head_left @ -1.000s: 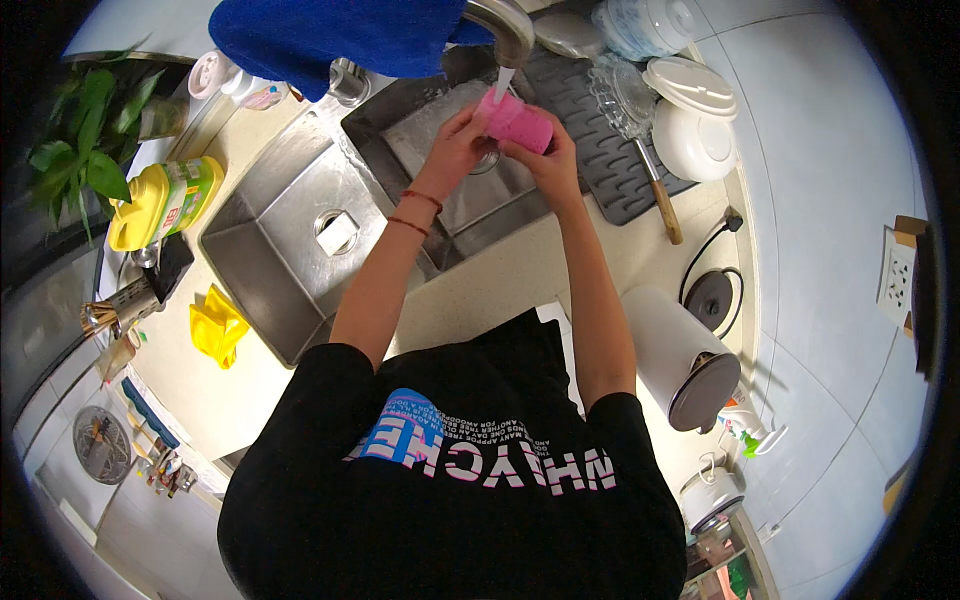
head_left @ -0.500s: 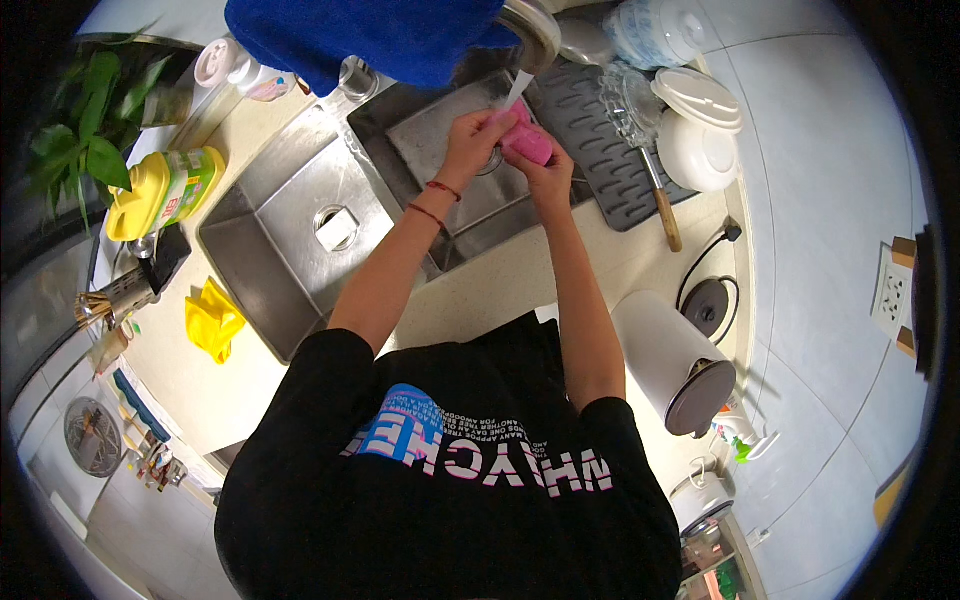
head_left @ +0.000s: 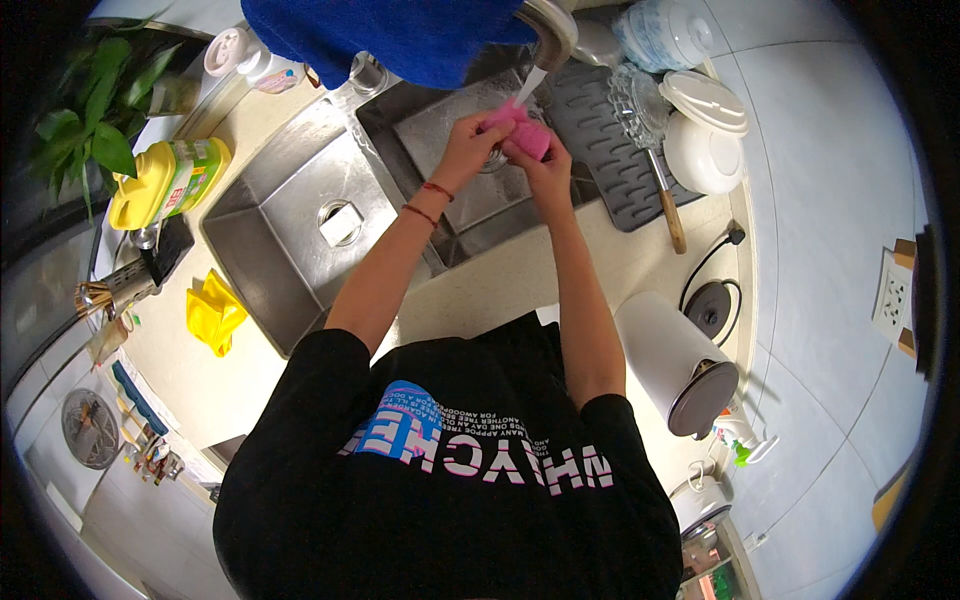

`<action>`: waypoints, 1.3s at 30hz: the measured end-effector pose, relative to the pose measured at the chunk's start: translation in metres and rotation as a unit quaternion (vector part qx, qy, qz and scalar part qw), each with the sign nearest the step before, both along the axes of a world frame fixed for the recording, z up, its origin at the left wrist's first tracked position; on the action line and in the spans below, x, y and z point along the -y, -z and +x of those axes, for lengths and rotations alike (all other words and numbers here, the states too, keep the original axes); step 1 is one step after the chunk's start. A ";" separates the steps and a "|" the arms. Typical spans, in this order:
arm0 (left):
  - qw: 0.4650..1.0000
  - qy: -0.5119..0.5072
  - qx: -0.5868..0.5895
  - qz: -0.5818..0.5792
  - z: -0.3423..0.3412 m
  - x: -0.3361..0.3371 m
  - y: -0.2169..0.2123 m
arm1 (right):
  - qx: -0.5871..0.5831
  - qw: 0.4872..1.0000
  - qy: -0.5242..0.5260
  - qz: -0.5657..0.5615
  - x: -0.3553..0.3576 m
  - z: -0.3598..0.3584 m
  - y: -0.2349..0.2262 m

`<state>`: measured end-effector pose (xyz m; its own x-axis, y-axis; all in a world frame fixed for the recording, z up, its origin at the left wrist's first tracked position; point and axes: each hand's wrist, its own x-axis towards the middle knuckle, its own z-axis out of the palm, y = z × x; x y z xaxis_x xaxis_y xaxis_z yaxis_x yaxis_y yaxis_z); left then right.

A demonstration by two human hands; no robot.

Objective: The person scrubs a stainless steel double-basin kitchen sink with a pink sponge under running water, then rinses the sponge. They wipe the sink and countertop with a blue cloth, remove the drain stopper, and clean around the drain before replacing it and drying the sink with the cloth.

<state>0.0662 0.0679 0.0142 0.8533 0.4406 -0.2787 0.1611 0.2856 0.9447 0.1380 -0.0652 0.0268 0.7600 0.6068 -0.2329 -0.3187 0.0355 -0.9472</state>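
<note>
Over the right basin of the steel sink [head_left: 400, 150], my left hand [head_left: 468, 145] and my right hand [head_left: 545, 175] are both closed on a bright pink object [head_left: 532, 141]. It looks like two rounded lumps side by side; whether it is one piece or two, and of what kind, I cannot make out. A stream of water [head_left: 529, 88] runs from the curved faucet [head_left: 555, 35] onto its upper left part. My fingertips partly cover it.
A blue towel [head_left: 380, 40] hangs over the sink's far side. On the right are a grey drying mat [head_left: 590, 130], a wooden-handled utensil [head_left: 671, 210], white bowls [head_left: 700, 150] and a kettle [head_left: 670, 350]. A yellow cloth [head_left: 214, 312] and yellow tub [head_left: 165, 185] lie left.
The view has shifted slightly. Both hands still hold the pink object, and its upper left part now sits under the water stream, with splashes around it.
</note>
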 end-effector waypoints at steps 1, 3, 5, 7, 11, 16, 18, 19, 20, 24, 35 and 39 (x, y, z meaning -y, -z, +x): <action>1.000 -0.010 0.015 -0.018 -0.001 -0.003 0.000 | -0.017 1.000 -0.015 0.013 0.000 0.001 -0.005; 0.996 -0.038 -0.039 -0.064 0.005 -0.004 -0.021 | -0.042 0.997 -0.044 0.039 0.002 0.006 -0.005; 0.997 -0.026 -0.063 -0.028 0.008 -0.007 -0.026 | -0.061 0.992 -0.081 0.069 0.001 0.011 0.010; 0.994 0.026 -0.053 0.091 0.009 -0.013 -0.009 | 0.053 0.999 0.004 -0.001 -0.015 0.009 0.019; 0.968 -0.028 -0.034 0.247 0.006 0.013 -0.001 | 0.187 0.932 0.038 -0.309 -0.033 0.000 -0.007; 0.975 0.002 0.011 0.222 0.004 0.005 0.017 | 0.380 0.897 -0.068 -0.215 -0.039 -0.004 -0.011; 0.978 0.012 -0.013 0.209 0.013 0.007 0.010 | 0.389 0.890 -0.072 -0.225 -0.033 0.014 -0.002; 0.979 0.019 -0.021 0.202 0.019 0.008 0.003 | 0.407 0.883 -0.051 -0.229 -0.031 0.028 0.016; 0.974 0.016 0.003 0.227 0.024 0.003 0.004 | 0.426 0.875 -0.035 -0.226 -0.034 0.037 0.028; 0.997 0.063 -0.037 0.019 0.021 -0.037 0.012 | -0.044 0.996 0.065 -0.031 -0.033 0.030 0.036; 0.999 0.041 -0.003 0.031 0.008 -0.026 0.016 | -0.107 0.993 0.044 -0.013 -0.012 0.021 0.029; 0.961 -0.017 0.003 0.276 0.019 -0.001 0.026 | 0.375 0.918 0.042 -0.119 -0.030 0.007 0.028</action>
